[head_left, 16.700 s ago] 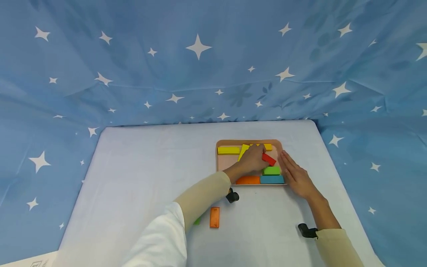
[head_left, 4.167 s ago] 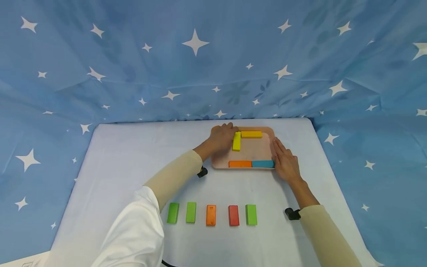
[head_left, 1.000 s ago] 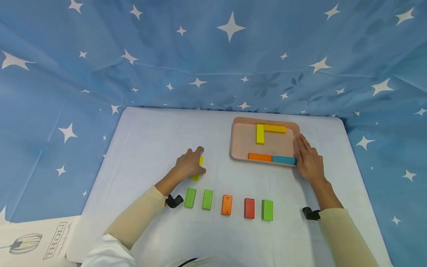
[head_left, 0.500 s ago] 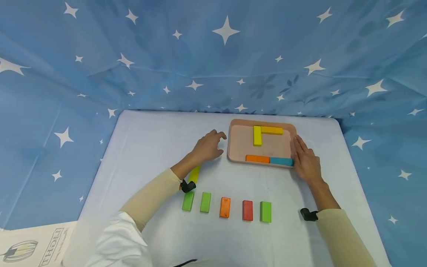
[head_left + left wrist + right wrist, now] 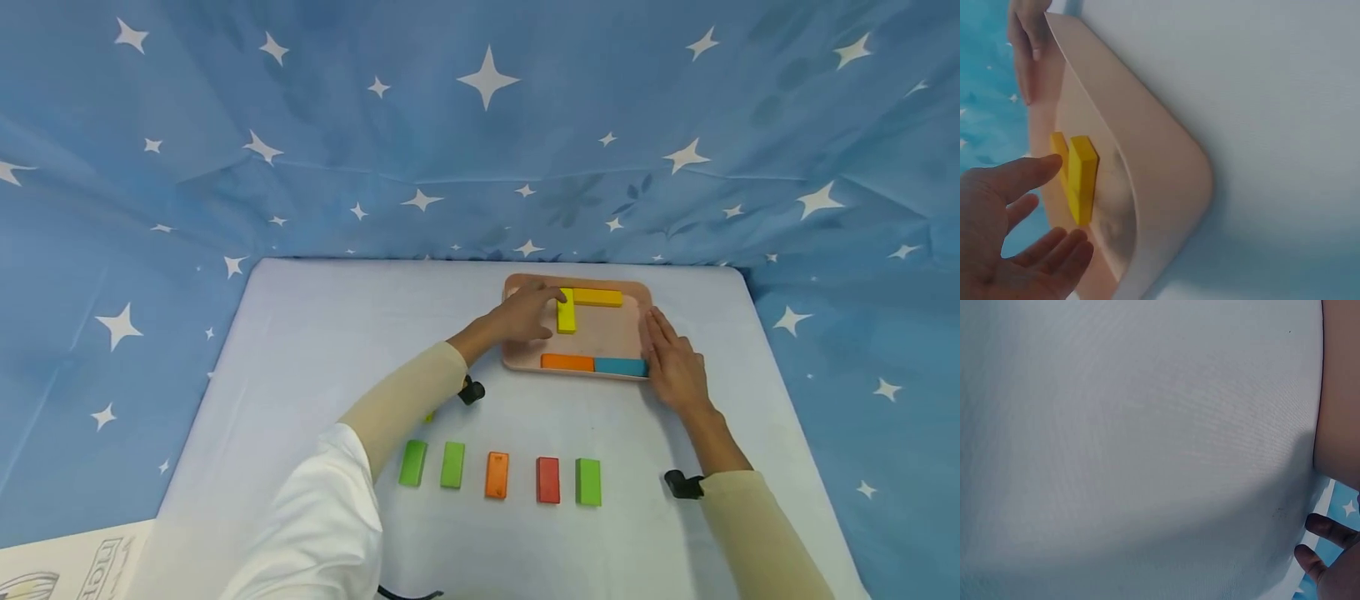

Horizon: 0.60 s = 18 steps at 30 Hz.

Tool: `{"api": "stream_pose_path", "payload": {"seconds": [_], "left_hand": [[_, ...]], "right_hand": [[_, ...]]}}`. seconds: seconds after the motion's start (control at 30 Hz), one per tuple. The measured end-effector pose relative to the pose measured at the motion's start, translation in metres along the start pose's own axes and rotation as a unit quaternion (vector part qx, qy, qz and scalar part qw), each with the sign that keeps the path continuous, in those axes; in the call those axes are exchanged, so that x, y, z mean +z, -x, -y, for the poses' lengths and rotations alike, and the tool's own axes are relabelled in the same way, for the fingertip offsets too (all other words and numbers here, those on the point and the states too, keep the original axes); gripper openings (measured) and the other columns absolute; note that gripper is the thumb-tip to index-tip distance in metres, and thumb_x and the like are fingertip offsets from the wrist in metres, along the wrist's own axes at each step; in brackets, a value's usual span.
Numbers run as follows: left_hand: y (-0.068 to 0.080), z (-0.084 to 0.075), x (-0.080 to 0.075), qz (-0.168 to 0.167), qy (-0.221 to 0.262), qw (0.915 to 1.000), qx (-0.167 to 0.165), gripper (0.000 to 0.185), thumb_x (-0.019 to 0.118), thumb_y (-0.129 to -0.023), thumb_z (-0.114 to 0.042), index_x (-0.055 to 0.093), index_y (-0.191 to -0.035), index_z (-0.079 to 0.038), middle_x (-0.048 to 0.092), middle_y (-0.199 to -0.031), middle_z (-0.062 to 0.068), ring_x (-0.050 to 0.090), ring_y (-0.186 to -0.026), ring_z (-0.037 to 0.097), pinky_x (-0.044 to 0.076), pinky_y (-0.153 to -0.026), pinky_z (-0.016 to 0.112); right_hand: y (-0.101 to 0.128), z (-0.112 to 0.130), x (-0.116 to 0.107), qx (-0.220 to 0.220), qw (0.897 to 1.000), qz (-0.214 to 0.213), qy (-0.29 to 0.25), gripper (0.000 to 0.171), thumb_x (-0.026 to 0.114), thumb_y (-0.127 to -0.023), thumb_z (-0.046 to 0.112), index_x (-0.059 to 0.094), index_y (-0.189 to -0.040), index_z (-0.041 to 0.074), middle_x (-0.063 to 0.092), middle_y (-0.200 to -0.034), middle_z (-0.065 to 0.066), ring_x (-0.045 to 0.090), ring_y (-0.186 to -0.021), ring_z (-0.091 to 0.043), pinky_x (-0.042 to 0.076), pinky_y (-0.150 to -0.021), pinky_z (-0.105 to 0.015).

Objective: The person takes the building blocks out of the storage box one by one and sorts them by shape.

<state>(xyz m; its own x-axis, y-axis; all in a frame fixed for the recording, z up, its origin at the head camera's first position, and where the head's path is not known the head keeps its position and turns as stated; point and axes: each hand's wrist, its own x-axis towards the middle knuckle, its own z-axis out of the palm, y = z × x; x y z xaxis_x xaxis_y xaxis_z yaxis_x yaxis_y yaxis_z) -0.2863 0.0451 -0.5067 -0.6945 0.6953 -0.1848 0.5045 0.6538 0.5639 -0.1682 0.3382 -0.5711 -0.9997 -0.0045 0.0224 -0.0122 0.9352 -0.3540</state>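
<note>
My left hand point(image 5: 525, 315) reaches into the pink tray point(image 5: 517, 364), its fingers point(image 5: 1022, 178) spread and relaxed beside the upright yellow block point(image 5: 566, 311) at the tray's far end. My right hand point(image 5: 671, 367) lies flat against the tray's right edge. The block looks light, stiff and smooth, best pinched across its long sides.

- Even, bright, diffuse light in the head view; soft shadows lie under both forearms.
- Wide-angle bending curves the backdrop at the edges.
- Both wrist views look dimmer, bluish and soft; the right wrist view is mostly blurred white counter point(image 5: 1135, 437).
</note>
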Motion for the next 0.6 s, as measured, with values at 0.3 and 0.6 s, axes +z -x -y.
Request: {"api": "stream_pose_path", "payload": {"seconds": [0.3, 0.6], "left_hand": [[-0.028, -0.004, 0.008, 0.002, -0.011, 0.9999, -0.002, 0.068, 0.081, -0.091, -0.019, 0.05, -0.152, -0.012, 0.041, -0.158, 0.01, 0.047, -0.139, 0.023, 0.044, -0.116, 0.032], [-0.035, -0.008, 0.021, 0.006, -0.03, 0.9988, -0.037, 0.068, 0.08, -0.09, -0.024, 0.05, -0.152, -0.018, 0.038, -0.157, 0.008, 0.051, -0.123, 0.02, 0.049, -0.109, 0.033]], "right_hand": [[-0.001, 0.004, -0.002, -0.005, 1.0, -0.003, 0.002, 0.059, 0.039, -0.112, 0.024, 0.019, -0.167, 0.013, 0.017, -0.175, -0.005, 0.052, -0.115, -0.045, 0.044, -0.09, -0.067], [0.003, -0.003, 0.001, -0.008, 1.0, -0.018, -0.005, 0.058, 0.041, -0.111, 0.019, 0.024, -0.166, 0.011, 0.02, -0.174, -0.006, 0.054, -0.11, -0.044, 0.046, -0.084, -0.063]]}}
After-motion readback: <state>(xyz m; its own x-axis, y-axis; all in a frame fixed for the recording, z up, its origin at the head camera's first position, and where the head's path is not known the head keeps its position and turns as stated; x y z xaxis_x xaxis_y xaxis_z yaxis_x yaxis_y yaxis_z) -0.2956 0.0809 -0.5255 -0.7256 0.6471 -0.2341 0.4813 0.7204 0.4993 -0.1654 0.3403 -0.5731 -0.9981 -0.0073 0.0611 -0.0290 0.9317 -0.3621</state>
